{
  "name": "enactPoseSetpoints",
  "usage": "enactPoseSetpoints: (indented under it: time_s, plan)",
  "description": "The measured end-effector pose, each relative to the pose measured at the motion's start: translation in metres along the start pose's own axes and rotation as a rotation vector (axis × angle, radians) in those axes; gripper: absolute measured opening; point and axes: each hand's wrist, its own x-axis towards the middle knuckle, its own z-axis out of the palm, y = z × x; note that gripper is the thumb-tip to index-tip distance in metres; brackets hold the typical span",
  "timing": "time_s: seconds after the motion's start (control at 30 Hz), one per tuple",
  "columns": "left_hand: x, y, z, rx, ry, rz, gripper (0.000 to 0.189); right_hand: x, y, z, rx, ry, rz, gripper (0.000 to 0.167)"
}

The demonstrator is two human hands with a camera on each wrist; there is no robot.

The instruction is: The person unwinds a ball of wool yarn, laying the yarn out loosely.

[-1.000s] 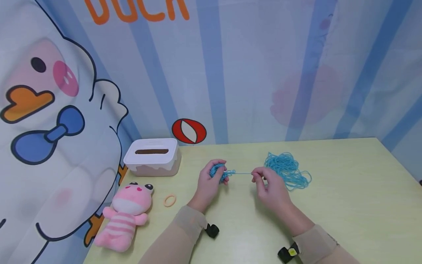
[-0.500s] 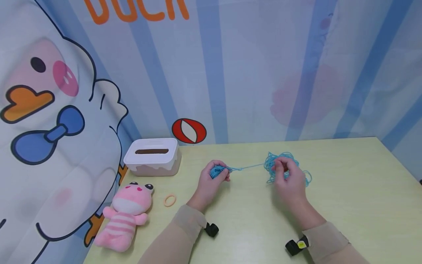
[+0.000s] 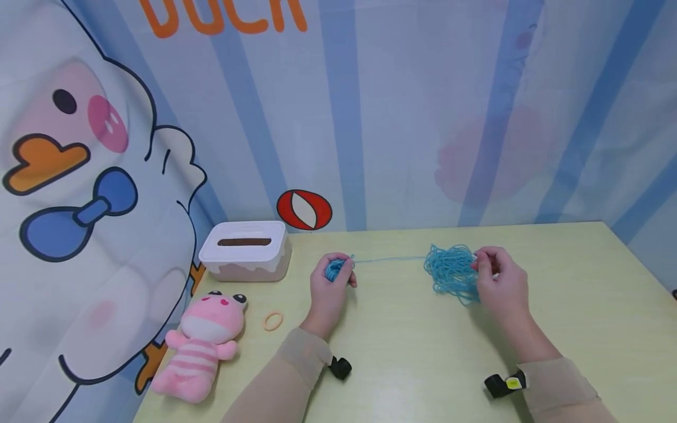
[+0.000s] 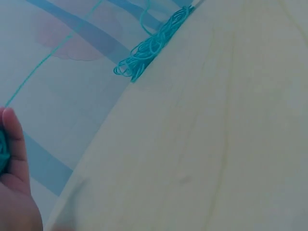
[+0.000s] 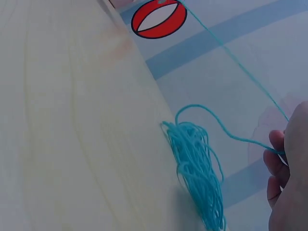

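Note:
In the head view my left hand (image 3: 327,296) grips a small wound bundle of blue yarn (image 3: 333,269), with fingers curled round it. From that bundle a taut strand (image 3: 388,259) runs rightward, above the table, toward my right hand (image 3: 503,285). Thumb and fingers of the right hand pinch the yarn, as the right wrist view also shows: one strand (image 5: 240,67) goes off to the upper left, and another drops to the loose pile. This tangled pile of blue yarn (image 3: 449,273) lies on the table just left of the right hand. In the left wrist view only part of the left hand (image 4: 14,178) shows.
A white-lidded tissue box (image 3: 245,270) stands at the back left of the table (image 3: 597,311). Nearer lie a pink striped plush toy (image 3: 203,346) and a small peach ring (image 3: 265,322). A printed curtain (image 3: 402,117) hangs behind the table's back edge.
My right hand has moved right, across the yarn pile to its right side, drawing out a longer strand. The left hand has shifted slightly left and up, still gripping the bundle.

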Motion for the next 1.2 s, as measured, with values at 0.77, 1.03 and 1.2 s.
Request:
enactPoseSetpoints:
  time_s: [0.77, 1.03, 1.2]
  plan:
    - [-0.005, 0.006, -0.002, -0.038, 0.053, 0.077, 0.008, 0.001, 0.021, -0.014, -0.330, -0.243, 0.001, 0.031]
    - [-0.006, 0.005, 0.000, -0.059, -0.009, 0.077, 0.009, -0.022, -0.035, 0.043, -0.105, -0.213, -0.359, 0.025]
    - [-0.008, 0.007, 0.002, -0.098, -0.080, 0.072, 0.010, -0.037, -0.060, 0.085, -0.058, -0.435, -0.364, 0.041]
